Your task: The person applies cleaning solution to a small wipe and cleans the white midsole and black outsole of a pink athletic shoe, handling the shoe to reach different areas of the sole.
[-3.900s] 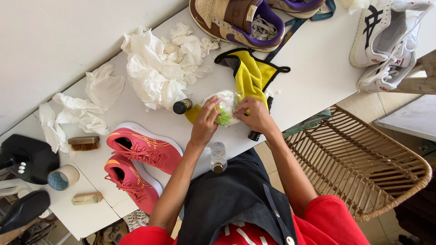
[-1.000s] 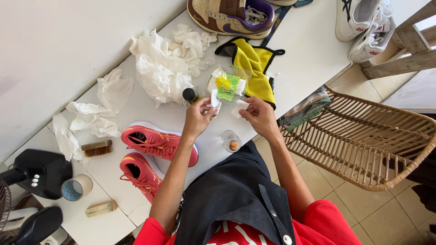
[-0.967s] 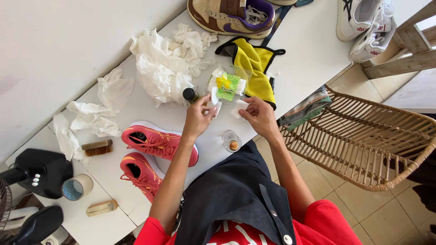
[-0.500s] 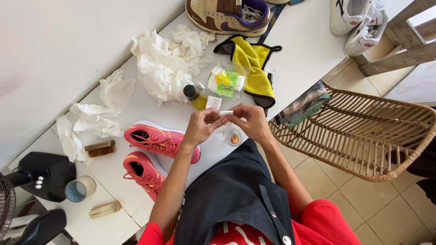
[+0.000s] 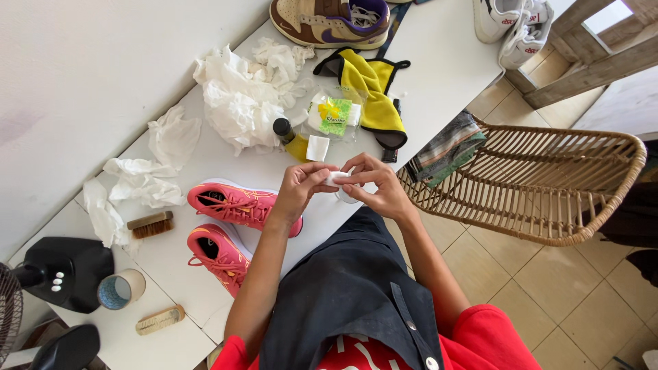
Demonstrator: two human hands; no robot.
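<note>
White cotton pad pinched by both hands over a small clear bottle.

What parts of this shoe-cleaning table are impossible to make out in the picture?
Head view only:
- Small clear bottle: almost wholly hidden under the left hand and right hand, which pinch a white pad.
- Brown and purple sneaker: its top cut off by the frame edge.
- White sneakers: also cut by the top edge.
- Green packet: its print too small to read.
- Fan: cut by the left edge.
</note>
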